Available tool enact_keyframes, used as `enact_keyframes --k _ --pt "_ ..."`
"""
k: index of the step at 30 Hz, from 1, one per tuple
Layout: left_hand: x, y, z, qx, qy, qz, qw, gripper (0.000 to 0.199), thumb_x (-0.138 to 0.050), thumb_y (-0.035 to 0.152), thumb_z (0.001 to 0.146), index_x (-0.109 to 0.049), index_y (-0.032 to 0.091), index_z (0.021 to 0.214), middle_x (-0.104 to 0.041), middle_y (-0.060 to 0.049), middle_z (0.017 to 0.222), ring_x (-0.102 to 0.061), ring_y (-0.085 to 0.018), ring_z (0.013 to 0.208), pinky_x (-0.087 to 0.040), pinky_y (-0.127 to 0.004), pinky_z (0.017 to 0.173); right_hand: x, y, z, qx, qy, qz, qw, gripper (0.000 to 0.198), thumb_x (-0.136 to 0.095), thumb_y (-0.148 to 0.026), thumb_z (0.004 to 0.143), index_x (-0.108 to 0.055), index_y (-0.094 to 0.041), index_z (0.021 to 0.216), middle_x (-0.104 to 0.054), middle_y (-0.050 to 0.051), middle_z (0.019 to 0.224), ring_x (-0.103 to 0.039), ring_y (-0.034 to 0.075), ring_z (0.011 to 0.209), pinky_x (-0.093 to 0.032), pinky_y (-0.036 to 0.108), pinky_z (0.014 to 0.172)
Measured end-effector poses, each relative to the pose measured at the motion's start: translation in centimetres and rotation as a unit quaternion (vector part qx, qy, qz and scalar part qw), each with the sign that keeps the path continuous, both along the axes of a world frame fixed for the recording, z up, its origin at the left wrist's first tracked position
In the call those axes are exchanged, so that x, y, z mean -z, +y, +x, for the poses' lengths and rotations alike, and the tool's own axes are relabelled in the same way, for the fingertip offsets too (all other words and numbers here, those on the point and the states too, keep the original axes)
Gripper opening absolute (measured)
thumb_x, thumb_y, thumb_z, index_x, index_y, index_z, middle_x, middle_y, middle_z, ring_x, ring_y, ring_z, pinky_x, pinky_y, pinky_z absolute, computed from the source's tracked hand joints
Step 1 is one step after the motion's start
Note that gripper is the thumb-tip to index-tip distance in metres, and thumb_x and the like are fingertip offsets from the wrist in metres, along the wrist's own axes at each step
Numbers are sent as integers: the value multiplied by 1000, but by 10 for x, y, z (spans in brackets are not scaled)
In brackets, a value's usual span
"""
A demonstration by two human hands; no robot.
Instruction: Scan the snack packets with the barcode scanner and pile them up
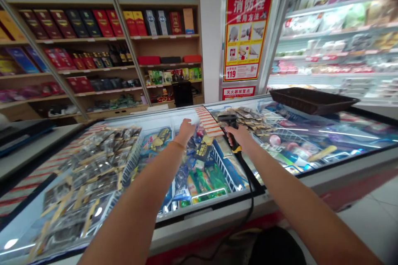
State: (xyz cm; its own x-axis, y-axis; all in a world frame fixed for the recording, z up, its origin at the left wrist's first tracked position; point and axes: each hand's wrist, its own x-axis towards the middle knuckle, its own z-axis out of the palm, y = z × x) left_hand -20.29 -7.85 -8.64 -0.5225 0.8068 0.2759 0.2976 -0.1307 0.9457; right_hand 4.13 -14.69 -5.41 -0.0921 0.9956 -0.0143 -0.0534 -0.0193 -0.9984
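Note:
My right hand (pixel 242 134) is closed around the handle of a black and yellow barcode scanner (pixel 230 122), whose head points left. A black cable (pixel 248 174) hangs from its grip over the freezer's front edge. My left hand (pixel 186 129) reaches over the middle freezer section, close to small red and purple packages (pixel 199 131). Its fingers are blurred and partly hidden, so their grip is unclear. Below it, a white wire basket (pixel 222 169) holds a dark packet with yellow lettering (pixel 203 149) and green ice-cream wrappers (pixel 207 179).
Many wrapped ice creams (pixel 102 161) fill the left section. On the right, a dark brown tray (pixel 311 101) rests on the freezer's glass top. A red-and-white striped strip (pixel 209 122) crosses the freezer. Behind stand shelves of boxes (pixel 90 22) and a lit refrigerated display (pixel 338 54).

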Motion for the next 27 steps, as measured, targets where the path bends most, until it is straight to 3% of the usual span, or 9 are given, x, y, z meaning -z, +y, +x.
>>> enact_keyframes --k 3,7,10,13,17,22,25,27 --pt "1 -41 -54 -64 65 -68 994 44 -82 6 55 -45 24 72 -70 -13 88 -68 -39 115 -50 -51 100 7 -13 -40 -42 5 -5 999 24 -73 -26 81 -49 -22 80 -51 -6 51 -46 10 37 -36 23 35" --pt "-2 -95 -117 -139 135 -105 975 45 -82 7 53 -43 23 67 -68 -24 107 -50 -49 137 -33 -64 112 18 -28 -84 -87 12 -10 996 22 -71 -28 83 -50 -22 79 -51 -6 50 -46 10 37 -37 23 36" --pt "-1 -124 -151 -210 215 -158 941 39 -83 12 58 -45 20 62 -67 -28 108 -47 -55 137 -31 -71 108 30 -34 -101 -97 2 -1 995 24 -74 -30 81 -51 -23 83 -51 -7 51 -46 10 38 -37 22 36" --pt "6 -134 -167 -252 283 -212 901 37 -88 23 57 -51 18 57 -68 -24 88 -56 -59 123 -34 -78 96 40 -36 -103 -106 -34 13 994 28 -78 -32 78 -51 -23 84 -52 -8 51 -46 10 37 -37 22 36" --pt "17 -128 -163 -228 300 -195 906 36 -91 32 54 -58 18 59 -67 -19 73 -61 -58 115 -35 -80 89 48 -31 -92 -121 -38 20 992 31 -78 -36 76 -52 -22 85 -53 -8 55 -49 10 39 -39 23 38" --pt "22 -117 -126 -134 338 -186 913 28 -87 23 62 -60 19 68 -69 -17 79 -68 -45 106 -47 -61 94 49 -29 -80 -117 -28 19 993 32 -77 -37 74 -53 -21 87 -55 -7 56 -49 11 40 -39 24 37" --pt "25 -114 -98 -73 361 -156 917 23 -80 18 71 -66 20 88 -71 -16 93 -70 -35 104 -49 -47 97 48 -31 -78 -112 -21 18 993 32 -77 -37 72 -53 -21 87 -54 -7 55 -49 11 39 -38 24 37" --pt "26 -114 -84 -56 371 -140 916 31 -76 15 76 -66 20 104 -69 -19 110 -67 -34 113 -47 -44 102 48 -32 -77 -112 -15 16 993 33 -77 -38 71 -54 -21 88 -54 -7 54 -48 11 39 -38 24 37"
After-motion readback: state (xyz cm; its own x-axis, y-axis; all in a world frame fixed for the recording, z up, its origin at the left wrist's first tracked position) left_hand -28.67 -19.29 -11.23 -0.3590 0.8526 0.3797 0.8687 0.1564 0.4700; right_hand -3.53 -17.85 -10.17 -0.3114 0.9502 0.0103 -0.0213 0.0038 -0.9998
